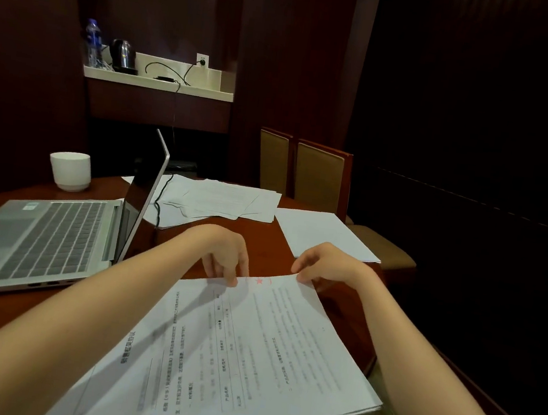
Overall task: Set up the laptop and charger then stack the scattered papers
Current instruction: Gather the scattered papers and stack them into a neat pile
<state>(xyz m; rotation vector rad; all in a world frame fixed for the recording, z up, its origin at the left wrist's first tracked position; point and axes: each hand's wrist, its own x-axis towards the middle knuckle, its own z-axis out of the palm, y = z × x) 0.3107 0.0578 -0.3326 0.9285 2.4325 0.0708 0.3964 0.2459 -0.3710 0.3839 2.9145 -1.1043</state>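
The surface (pixel 269 246) is dark red-brown wood. An open laptop (pixel 37 240) lies on its left part. A white cup (pixel 70 170) stands beyond the laptop, near the keyboard's far side. A loose spread of papers (pixel 228 200) lies behind the laptop's screen, with a black cable (pixel 157 206) crossing it. A single sheet (pixel 324 236) lies farther right of the laptop. A printed stack (pixel 247 359) lies near the laptop's right, one corner overhanging the surface edge.
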